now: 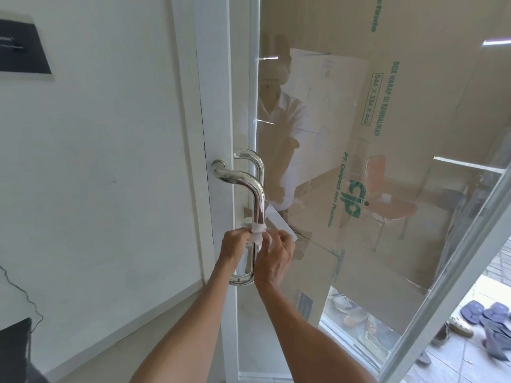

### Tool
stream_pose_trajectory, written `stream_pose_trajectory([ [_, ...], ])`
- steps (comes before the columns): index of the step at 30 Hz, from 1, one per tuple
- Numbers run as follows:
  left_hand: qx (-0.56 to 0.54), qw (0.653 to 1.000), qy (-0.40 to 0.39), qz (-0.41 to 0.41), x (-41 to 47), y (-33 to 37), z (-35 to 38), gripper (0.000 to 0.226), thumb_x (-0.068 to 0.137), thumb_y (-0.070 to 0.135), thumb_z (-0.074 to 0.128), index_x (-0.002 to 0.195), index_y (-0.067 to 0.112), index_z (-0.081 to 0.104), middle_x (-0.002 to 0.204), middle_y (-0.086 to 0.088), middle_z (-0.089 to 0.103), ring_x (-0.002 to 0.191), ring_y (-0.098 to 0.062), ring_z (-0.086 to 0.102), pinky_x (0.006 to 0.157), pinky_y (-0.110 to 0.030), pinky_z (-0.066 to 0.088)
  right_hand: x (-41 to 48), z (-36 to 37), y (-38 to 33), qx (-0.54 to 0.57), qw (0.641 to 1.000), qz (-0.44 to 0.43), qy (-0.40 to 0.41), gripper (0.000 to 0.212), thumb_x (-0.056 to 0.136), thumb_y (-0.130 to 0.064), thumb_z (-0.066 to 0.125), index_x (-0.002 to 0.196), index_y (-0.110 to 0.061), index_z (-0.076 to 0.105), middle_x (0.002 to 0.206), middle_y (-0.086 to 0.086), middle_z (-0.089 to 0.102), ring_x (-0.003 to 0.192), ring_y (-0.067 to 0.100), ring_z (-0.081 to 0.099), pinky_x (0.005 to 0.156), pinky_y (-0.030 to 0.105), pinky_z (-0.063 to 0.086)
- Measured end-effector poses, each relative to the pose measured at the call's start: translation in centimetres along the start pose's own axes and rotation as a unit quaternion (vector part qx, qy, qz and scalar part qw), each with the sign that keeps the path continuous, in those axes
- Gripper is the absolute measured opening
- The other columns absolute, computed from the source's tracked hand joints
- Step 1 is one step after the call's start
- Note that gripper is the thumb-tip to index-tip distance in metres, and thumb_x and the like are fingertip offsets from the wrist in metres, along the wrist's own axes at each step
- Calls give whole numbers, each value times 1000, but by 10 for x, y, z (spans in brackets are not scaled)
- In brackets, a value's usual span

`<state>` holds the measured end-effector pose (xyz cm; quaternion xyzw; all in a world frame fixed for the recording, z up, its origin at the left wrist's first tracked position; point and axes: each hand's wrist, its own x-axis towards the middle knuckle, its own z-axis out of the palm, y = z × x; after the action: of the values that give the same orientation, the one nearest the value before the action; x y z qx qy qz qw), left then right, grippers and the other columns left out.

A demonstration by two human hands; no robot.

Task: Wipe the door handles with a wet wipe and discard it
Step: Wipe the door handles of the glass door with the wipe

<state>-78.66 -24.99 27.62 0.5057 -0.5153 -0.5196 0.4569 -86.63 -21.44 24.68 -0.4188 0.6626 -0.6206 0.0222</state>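
- the white wet wipe (pixel 257 233) is wrapped around the upright bar of the near polished chrome tubular door handle (pixel 259 200), in the middle of the frame, just below the bar's midpoint.
- the left hand (pixel 235 244) has its fingers curled in and grips the wipe from the left side of the bar. the right hand (pixel 276 257) pinches the wipe's loose end from the right.
- holding the wipe from both sides likely keeps it snug all round the tube, so one slide along the bar would clean the whole circumference.
- a second chrome handle (pixel 254 158) sits on the far side of the white-framed glass door (pixel 240 106), just behind the near one. judging from this, it is not yet being wiped.
- the bar's lower stretch and bottom bend lie below the hands, so the wiping looks partly done at most.
- containers: a large tan cardboard box with green print (pixel 401 100) stands behind the glass in the upper right of the frame. its contents cannot be told.
- no bin for the used wipe shows anywhere in the frame.
- blue sandals (pixel 481 313) lie on the floor at the lower right.
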Motion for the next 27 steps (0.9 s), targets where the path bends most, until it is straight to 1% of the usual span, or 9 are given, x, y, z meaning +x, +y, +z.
stream_pose_trajectory([
  [3,12,1000,-2,-8,-7,-3,-1,32,63,18,51,82,21,76,92,-10,70,88,-22,54,79,-34,39,-5,-1,9,41,996,80,-24,7,88,-12,65,92,-15,71,80,-8,56,71,13,53,66,28,42],
  [6,5,1000,-16,20,-10,6,-3,42,59,15,49,92,12,76,86,-9,70,84,-21,56,76,-30,41,3,-4,-2,88,988,129,-15,13,86,-9,65,80,-20,63,64,-18,58,59,-3,52,62,22,41],
  [9,-14,997,-16,73,-9,29,-2,38,67,5,50,93,13,76,64,6,65,62,-8,50,60,-17,39,22,-4,-28,106,990,87,9,15,88,-8,60,78,-17,67,62,-14,59,57,-1,53,56,7,34],
  [11,-25,995,-12,99,-6,40,1,31,72,4,52,86,14,77,59,9,63,60,-5,51,59,-13,39,33,-4,-45,115,992,41,15,15,92,-12,56,85,-14,69,65,-8,60,58,5,52,55,4,34],
  [14,-8,993,-1,116,-4,37,3,20,82,10,57,83,11,78,69,-7,68,68,-18,54,65,-32,43,29,-4,-48,97,995,-33,12,17,96,-21,52,93,-17,68,66,-8,60,58,9,51,54,12,34],
  [18,79,994,9,81,-6,4,4,28,84,16,58,63,25,75,55,7,67,58,-14,53,49,-18,40,8,-3,-12,40,997,-28,-58,19,92,-37,56,89,-19,63,62,-7,56,51,6,46,52,21,36],
  [23,191,981,-20,8,-6,-45,5,33,83,7,49,95,17,78,101,-11,74,95,-28,62,72,-26,41,-14,-2,35,-48,988,13,-146,19,86,-37,65,84,-18,62,62,-3,61,54,18,53,50,27,37],
  [25,221,975,-29,0,-7,-60,4,33,85,8,48,95,20,77,96,-6,75,91,-23,62,71,-24,42,-21,0,47,-67,984,29,-162,19,85,-35,67,81,-18,60,63,-1,63,57,21,55,50,28,35],
  [27,239,970,-47,-6,-8,-74,2,33,85,10,47,84,25,77,79,-2,73,81,-20,63,67,-25,45,-27,2,57,-75,980,50,-177,20,84,-34,69,80,-17,59,65,0,64,60,24,56,52,30,35],
])
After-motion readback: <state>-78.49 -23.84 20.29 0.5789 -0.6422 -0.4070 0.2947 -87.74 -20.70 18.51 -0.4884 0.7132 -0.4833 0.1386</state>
